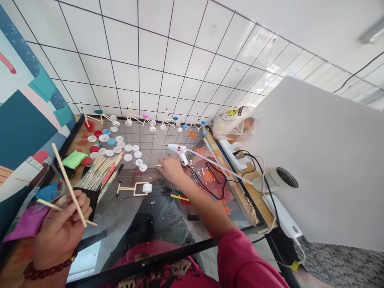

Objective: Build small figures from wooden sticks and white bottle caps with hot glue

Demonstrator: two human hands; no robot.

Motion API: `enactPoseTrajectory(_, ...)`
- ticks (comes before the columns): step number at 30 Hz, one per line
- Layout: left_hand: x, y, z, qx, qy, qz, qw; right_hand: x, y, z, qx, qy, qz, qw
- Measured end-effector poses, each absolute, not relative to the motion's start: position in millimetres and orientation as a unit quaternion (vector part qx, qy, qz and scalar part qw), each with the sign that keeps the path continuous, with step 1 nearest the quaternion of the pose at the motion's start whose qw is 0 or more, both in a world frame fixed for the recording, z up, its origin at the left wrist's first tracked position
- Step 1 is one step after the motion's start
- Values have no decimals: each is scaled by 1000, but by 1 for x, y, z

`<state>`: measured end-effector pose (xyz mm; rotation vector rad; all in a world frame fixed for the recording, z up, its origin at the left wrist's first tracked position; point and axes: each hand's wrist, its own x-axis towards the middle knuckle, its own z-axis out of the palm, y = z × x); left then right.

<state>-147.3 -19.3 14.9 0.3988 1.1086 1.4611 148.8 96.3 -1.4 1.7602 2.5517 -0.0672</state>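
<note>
My left hand is closed on two pale wooden sticks that cross each other, one steep and one nearly level. My right hand reaches over the glass tabletop, its fingers pinched on a short pale stick piece. Just beyond it lies a white hot glue gun with a long glue stick at its back. Between my hands rests a small wooden stick frame with white bottle caps at one end. A bundle of wooden sticks lies beside my left hand.
Loose bottle caps cover the back left. Several finished stick-and-cap models line the tiled wall. Cutters lie under my right forearm. The glue gun's black cord loops toward a power strip. Clay packets sit far left.
</note>
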Motion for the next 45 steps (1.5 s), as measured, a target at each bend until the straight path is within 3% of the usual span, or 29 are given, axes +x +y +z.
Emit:
enactPoseTrajectory(4,-143,-21,19,198,448,645,587,159,84,14,590,806,-35,-23)
enactPoseTrajectory(16,-100,-26,40,277,406,557,670,135,79,3,580,814,-31,-2)
enactPoseTrajectory(20,-65,-20,41,246,397,550,693,141,52,14,566,805,-93,-151)
enactPoseTrajectory(23,-44,-13,33,272,445,578,628,141,21,22,531,792,-126,-274)
enactPoseTrajectory(26,-32,-9,23,346,472,565,581,137,0,27,488,800,-109,-330)
enactPoseTrajectory(33,-31,-7,12,418,491,553,528,135,-10,30,444,823,-92,-341)
enactPoseTrajectory(45,-32,-12,24,429,517,530,517,139,-16,29,439,789,-228,-364)
